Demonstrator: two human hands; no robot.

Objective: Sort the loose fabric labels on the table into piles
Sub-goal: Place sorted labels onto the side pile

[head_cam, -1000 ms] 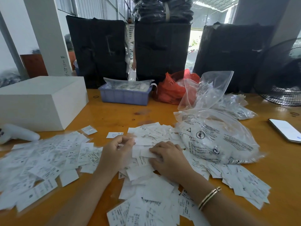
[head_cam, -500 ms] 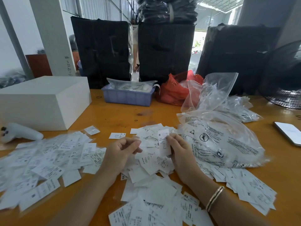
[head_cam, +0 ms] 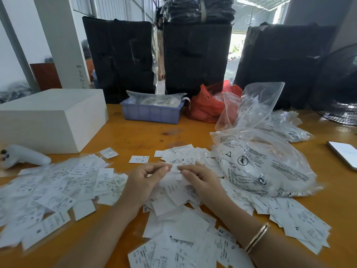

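Pinching one small label (head_cam: 174,168) between them at the worktop's (head_cam: 135,136) centre, the left hand (head_cam: 144,180) and right hand (head_cam: 199,178) had curled fingers closed on it. A spread of labels (head_cam: 58,190) lay at nine o'clock; the unsorted heap (head_cam: 183,229) at six o'clock looked mostly left to do.

The print on the loose labels (head_cam: 58,190) is too blurred to be read, and the left pile is cut off by the frame edge. The phone (head_cam: 344,154) and the fan (head_cam: 336,89) are cropped at the right edge. What lies in the red bag (head_cam: 204,105) cannot be told.
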